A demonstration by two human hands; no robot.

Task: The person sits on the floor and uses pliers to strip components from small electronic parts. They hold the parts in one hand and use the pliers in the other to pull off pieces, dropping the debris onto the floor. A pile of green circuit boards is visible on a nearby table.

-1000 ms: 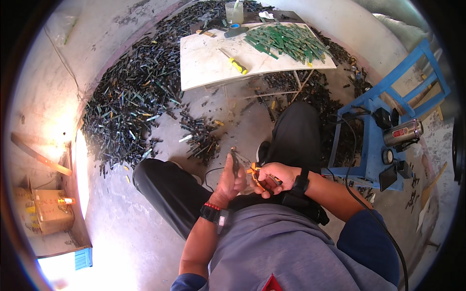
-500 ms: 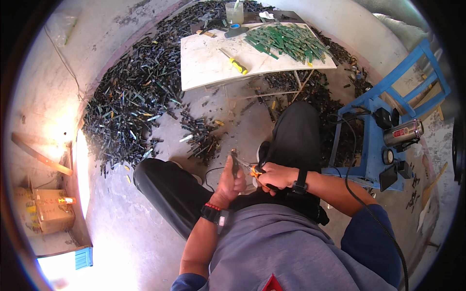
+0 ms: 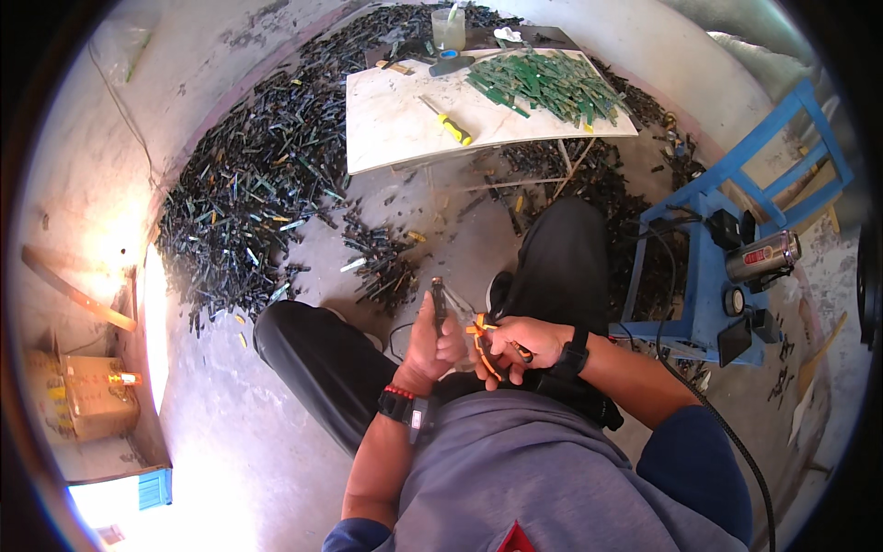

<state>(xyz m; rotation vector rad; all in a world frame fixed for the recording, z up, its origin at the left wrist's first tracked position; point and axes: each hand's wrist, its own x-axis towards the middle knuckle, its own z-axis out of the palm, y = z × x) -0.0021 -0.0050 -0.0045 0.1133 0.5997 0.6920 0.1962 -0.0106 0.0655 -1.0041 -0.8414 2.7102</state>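
Observation:
Between my knees, my left hand (image 3: pixel 429 350) is closed around a narrow dark stick-like piece (image 3: pixel 439 296), its top end poking up past the thumb. My right hand (image 3: pixel 533 340) grips a pair of pliers (image 3: pixel 479 329) with orange-and-black handles. The handles are spread apart, and the grey metal jaws (image 3: pixel 459 296) point up and left toward the dark piece. Whether the jaws touch it I cannot tell. Fingers of my right hand partly cover the handles.
Ahead stands a low white-topped table (image 3: pixel 386 120) with a yellow screwdriver (image 3: pixel 454 128), a heap of green strips (image 3: pixel 547 83) and a cup (image 3: pixel 448 29). Dark scrap pieces (image 3: pixel 267 175) cover the floor at left. A blue chair (image 3: pixel 708 276) at right holds a metal flask (image 3: pixel 763 255).
The plier handles have spread apart, and my right hand has loosened and shifted slightly down. More of the dark piece now shows above my left hand.

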